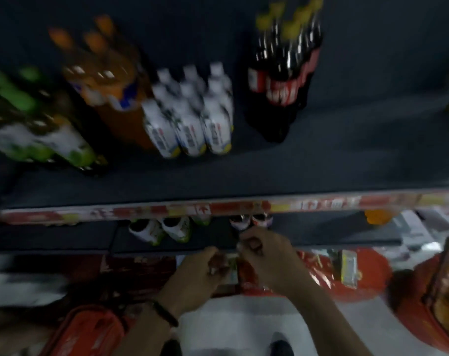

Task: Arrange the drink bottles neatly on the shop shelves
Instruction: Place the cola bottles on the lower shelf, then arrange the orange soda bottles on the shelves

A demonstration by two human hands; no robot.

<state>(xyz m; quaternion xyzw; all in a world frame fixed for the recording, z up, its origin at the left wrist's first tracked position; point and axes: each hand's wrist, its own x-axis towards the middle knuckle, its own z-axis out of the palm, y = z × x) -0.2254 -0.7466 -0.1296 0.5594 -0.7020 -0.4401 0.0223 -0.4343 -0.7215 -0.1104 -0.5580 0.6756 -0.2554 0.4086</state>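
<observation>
On the upper shelf, from the left, stand green-capped bottles; orange bottles; white bottles; dark cola bottles; the whole view is blurred. Beneath the red price strip, the lower shelf holds white-and-green bottles and two dark bottles. The left hand, a dark band on its wrist, is curled around something small I cannot make out; the right hand, fingers bent, sits just below the dark bottles, its grip unclear; red bags lie further right.
</observation>
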